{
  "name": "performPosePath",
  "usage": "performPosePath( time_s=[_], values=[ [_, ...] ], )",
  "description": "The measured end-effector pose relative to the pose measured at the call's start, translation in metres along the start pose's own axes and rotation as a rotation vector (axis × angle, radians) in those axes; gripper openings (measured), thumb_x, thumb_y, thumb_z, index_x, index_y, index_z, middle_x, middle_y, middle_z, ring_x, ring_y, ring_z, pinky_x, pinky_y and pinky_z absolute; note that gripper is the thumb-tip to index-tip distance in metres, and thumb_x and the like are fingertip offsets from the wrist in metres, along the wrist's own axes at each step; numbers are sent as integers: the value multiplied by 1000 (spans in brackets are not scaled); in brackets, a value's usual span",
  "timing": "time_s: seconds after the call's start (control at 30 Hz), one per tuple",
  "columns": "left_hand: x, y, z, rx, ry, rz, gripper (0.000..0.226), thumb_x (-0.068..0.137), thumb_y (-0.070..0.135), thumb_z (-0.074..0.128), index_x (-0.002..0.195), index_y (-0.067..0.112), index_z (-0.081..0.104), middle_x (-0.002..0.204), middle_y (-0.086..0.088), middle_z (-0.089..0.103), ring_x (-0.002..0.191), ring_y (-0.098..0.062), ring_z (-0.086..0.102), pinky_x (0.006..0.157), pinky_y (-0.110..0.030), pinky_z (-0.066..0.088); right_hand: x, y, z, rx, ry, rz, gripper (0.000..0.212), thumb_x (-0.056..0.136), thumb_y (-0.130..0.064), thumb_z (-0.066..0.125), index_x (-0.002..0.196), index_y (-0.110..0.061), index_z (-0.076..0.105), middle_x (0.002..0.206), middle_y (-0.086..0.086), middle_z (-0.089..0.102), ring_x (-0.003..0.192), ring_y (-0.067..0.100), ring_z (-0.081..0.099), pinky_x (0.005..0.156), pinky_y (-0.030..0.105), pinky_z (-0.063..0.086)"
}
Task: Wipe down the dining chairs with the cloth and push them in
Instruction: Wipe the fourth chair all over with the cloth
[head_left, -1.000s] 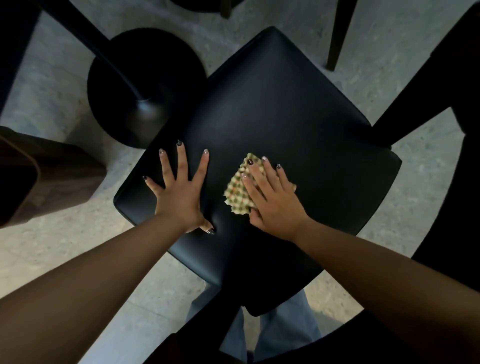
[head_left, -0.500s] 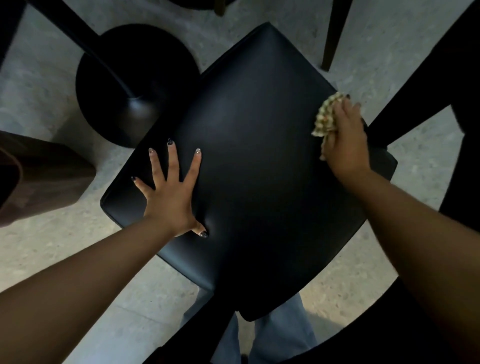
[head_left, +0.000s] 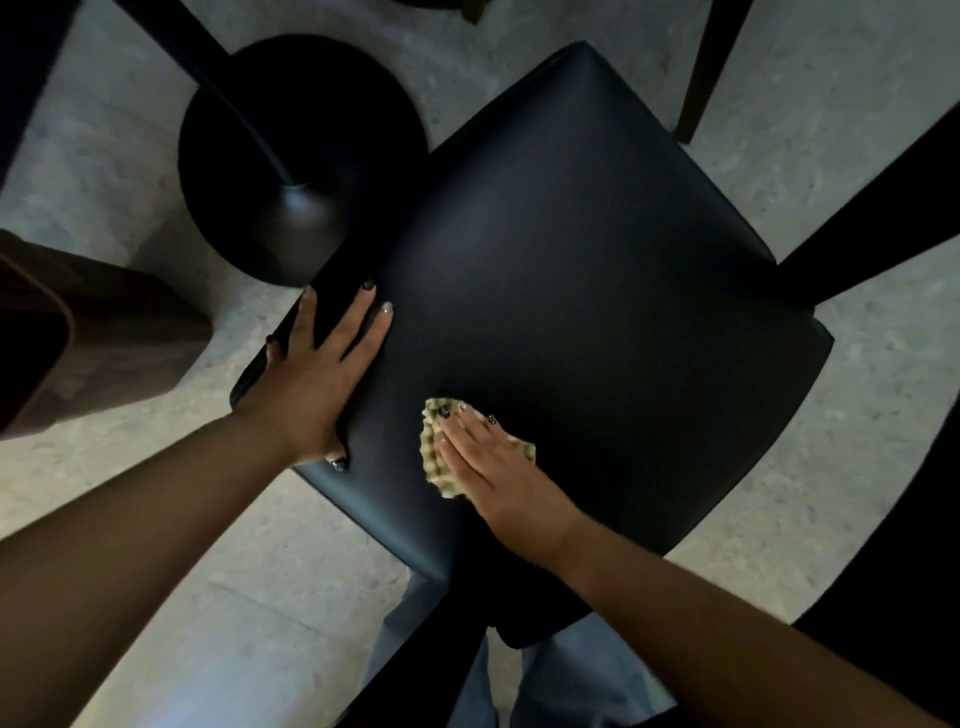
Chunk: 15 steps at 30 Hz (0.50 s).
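The right hand (head_left: 488, 467) lies flat on the cloth (head_left: 434, 457), with the fingers straight and close together, and it presses the cloth down on the black chair seat (head_left: 597, 291); the fingers do not curl around the cloth, which shows at the left side of the hand and a little at its right side. The left hand (head_left: 317, 374) is also flat, its fingers spread, and it rests on the left edge of the same seat, just to the left of the cloth hand and not touching it; the thumb lies on the seat near the front-left side. The seat is the largest thing here: it is padded, dark and smooth, turned like a diamond, and it stretches up and to the right from the pressing hand, which sits near its lower left part. Under everything is a pale speckled floor (head_left: 857, 145). Up and left of the two hands stands a round black table base (head_left: 301, 156) with its post, close to the seat's left corner. Far left of the left hand there is a brown wooden piece of furniture (head_left: 104, 332); what it is exactly I cannot tell. Below the hands, the person's blue jeans (head_left: 571, 680) are visible. The cloth itself is small, yellowish-green, with a checked waffle pattern.
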<state>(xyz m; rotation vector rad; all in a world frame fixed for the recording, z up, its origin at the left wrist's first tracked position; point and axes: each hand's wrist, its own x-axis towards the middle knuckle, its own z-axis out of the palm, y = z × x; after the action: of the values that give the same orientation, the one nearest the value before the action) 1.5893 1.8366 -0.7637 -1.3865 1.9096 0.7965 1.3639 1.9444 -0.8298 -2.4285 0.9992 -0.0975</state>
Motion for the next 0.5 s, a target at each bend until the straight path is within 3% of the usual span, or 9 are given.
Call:
performPosePath(
  time_s=[0.07,0.13,0.23,0.33,0.4,0.5],
  values=[
    [3,-1,3,-6,2,4,164,47,38,96,139,36,-40,147,14,-48,143,-45,-25,107,-73,23,11,41,-31,127,127,88,40,100,-9,28,135,3,43,139,23,48,129,38,38,117,34,11],
    [5,-1,4,-27,10,-3,164,47,37,96,139,37,-40,147,15,-47,143,-45,-26,106,-74,23,28,99,-70,126,299,445,49,97,-9,38,145,-3,28,150,18,34,136,33,31,116,30,16],
    [6,-2,8,-46,23,-10,164,48,34,96,140,37,-40,148,15,-47,143,-45,-25,106,-74,22,66,179,-127,133,505,918,59,90,-4,47,147,-3,29,151,18,30,140,33,28,114,36,21],
    [8,-1,11,-49,31,-21,163,49,32,95,139,37,-40,149,15,-45,143,-44,-26,106,-73,21,113,198,-134,39,435,1259,65,89,-8,53,147,-2,24,151,19,28,140,36,25,116,40,19],
    [8,-1,11,-54,29,-18,162,50,29,95,139,37,-40,149,15,-44,143,-44,-27,106,-74,21,132,165,-119,2,426,1236,63,94,-10,43,148,3,14,155,21,17,143,38,17,118,44,13],
    [7,0,10,-46,35,-23,160,53,29,94,138,36,-41,149,13,-45,143,-44,-27,107,-73,21,134,97,-65,-305,220,825,60,91,-8,28,143,16,10,151,30,22,140,44,23,118,50,15]
  ],
)
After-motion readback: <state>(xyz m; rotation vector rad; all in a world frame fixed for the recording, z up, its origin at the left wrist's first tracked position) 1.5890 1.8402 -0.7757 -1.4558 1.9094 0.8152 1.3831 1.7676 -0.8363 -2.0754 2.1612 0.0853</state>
